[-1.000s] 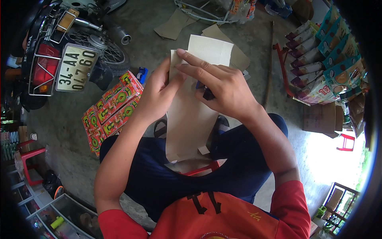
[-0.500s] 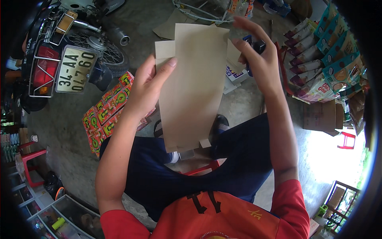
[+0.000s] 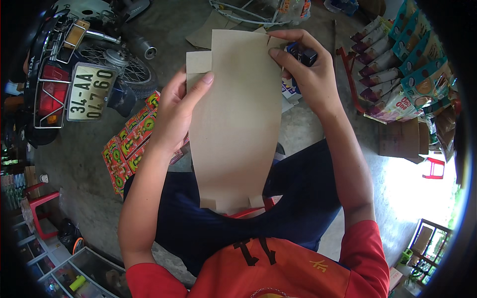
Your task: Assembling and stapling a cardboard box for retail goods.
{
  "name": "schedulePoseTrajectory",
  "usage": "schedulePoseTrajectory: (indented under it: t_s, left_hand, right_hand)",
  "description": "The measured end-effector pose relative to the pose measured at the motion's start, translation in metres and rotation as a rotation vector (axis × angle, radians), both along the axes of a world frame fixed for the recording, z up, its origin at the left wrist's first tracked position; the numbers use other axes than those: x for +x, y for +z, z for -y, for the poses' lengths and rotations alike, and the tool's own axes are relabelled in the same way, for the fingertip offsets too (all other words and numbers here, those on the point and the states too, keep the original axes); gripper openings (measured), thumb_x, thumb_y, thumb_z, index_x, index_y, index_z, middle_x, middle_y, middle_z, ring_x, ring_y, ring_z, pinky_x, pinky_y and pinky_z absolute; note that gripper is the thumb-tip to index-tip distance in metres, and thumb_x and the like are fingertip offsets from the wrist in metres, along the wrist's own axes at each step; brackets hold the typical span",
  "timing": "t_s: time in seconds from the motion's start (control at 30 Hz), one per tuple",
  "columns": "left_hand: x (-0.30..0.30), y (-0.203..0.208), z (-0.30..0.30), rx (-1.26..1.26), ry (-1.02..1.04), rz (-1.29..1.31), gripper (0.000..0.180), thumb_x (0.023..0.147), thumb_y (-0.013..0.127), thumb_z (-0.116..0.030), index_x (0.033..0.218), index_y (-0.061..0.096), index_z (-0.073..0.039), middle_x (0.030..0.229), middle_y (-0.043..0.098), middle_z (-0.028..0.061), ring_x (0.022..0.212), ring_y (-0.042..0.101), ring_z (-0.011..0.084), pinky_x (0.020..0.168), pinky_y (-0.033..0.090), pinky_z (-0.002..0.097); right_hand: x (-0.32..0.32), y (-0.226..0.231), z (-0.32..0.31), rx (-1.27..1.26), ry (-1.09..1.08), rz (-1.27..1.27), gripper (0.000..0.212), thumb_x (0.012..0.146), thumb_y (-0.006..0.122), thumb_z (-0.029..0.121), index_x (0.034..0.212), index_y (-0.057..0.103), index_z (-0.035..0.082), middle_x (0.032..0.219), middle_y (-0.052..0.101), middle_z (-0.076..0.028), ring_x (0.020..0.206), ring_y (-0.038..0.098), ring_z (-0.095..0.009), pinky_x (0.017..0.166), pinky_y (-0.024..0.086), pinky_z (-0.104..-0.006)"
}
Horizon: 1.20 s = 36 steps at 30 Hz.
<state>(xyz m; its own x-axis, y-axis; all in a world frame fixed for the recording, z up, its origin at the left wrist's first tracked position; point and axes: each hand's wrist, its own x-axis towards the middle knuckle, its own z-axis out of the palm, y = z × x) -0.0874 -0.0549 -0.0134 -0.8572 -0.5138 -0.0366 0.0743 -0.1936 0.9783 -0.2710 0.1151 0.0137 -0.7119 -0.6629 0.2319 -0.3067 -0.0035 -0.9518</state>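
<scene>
A long tan cardboard sheet (image 3: 236, 124) with small flaps at its corners hangs over my lap, its far end raised between my hands. My left hand (image 3: 176, 107) grips its left edge, thumb lying on the face beside a folded flap. At the far right corner, my right hand (image 3: 315, 77) pinches the edge between thumb and index finger. The same hand also holds a small blue-and-black tool (image 3: 308, 56) against its palm; the fingers partly hide it, so its exact kind cannot be made out.
Orange-red printed boxes (image 3: 130, 146) lie on the floor to the left, beside a parked motorbike (image 3: 94, 92). A rack of snack pouches (image 3: 397, 69) stands at the right above a brown carton (image 3: 399, 139). A red stool (image 3: 42, 211) is at the lower left.
The cardboard has shifted slightly left and its near end has come closer to my body. My right thumb and index finger, apart before, have closed on its far right corner.
</scene>
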Motion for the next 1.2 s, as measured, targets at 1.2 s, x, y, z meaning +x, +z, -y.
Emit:
schedulePoseTrajectory:
  t_s: [1.2]
  left_hand:
    - [-0.001, 0.005, -0.001, -0.225, 0.197, -0.171, 0.033, 0.108, 0.063, -0.022, 0.133, 0.060, -0.001, 0.118, 0.070, 0.0044, 0.104, 0.063, 0.0067, 0.092, 0.049, 0.0246]
  right_hand:
    - [-0.007, -0.002, -0.005, 0.005, 0.274, 0.642, 0.034, 0.091, 0.077, 0.022, 0.120, 0.072, 0.007, 0.097, 0.063, 0.000, 0.064, 0.055, -0.007, 0.063, 0.047, -0.0220]
